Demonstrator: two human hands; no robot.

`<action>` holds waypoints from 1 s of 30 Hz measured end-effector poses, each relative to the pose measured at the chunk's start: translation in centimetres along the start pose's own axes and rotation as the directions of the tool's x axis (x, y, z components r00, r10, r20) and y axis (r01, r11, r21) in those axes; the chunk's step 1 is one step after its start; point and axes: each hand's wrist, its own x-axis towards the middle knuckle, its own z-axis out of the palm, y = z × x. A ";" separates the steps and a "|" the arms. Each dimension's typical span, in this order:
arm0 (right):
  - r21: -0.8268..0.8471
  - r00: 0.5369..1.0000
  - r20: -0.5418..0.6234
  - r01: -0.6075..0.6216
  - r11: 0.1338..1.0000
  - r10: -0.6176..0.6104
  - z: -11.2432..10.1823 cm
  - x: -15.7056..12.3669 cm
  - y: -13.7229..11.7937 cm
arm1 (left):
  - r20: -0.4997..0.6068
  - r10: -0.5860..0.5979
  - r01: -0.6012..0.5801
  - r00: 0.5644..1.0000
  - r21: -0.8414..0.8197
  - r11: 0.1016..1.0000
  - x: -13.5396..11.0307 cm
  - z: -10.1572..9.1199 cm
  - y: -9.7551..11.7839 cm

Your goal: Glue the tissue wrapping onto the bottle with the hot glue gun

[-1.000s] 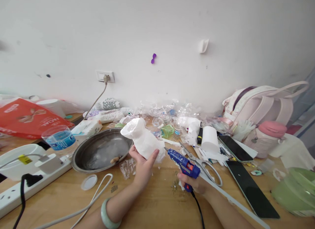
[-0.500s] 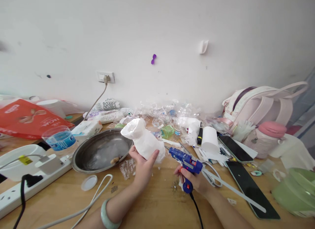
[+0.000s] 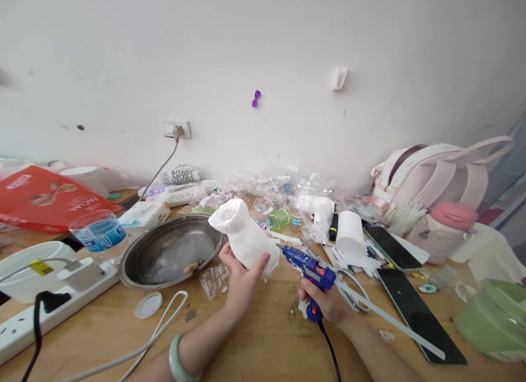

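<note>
My left hand (image 3: 243, 278) is closed around the lower part of a white, vase-shaped object (image 3: 246, 237) with a flared rim, held tilted above the table. Its surface looks papery; what it is made of I cannot tell. In my right hand (image 3: 324, 300) is a blue hot glue gun (image 3: 309, 266), gripped by its handle. A long pale glue stick (image 3: 394, 315) juts from the gun's back, and a black cord runs down from the handle. The nozzle points left at the white object's side, very close to it; whether they touch is unclear.
A metal basin (image 3: 172, 250) stands left of my hands, beside a white power strip (image 3: 53, 305). Two dark phone-like devices (image 3: 419, 316) lie at right, near a white roll (image 3: 350, 233). Clear plastic scraps (image 3: 283, 184) line the wall. A pink backpack (image 3: 435, 176) rests behind.
My left hand and the white object have shifted slightly right, tilting a little. The glue gun has stayed nearly in place, while my right hand's fingers have drawn in around its handle.
</note>
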 end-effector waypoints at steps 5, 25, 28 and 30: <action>-0.004 1.000 -0.008 -0.007 1.000 0.007 -0.2 0.0 0.4 | -0.010 0.003 -0.003 1.000 0.014 1.000 -0.4 0.2 1.2; 0.217 0.995 -0.091 -0.015 0.976 0.035 0.2 0.5 -0.5 | 0.039 -0.054 0.053 0.998 0.015 0.998 -0.1 0.0 0.9; 0.264 0.997 -0.066 -0.026 0.964 0.045 0.1 0.5 -0.6 | 0.049 -0.065 0.066 0.997 -0.020 0.998 0.0 0.0 1.1; 0.276 0.999 -0.021 -0.032 0.961 0.040 0.1 0.4 -0.7 | 0.044 -0.074 0.076 0.996 -0.043 0.996 0.1 0.0 1.2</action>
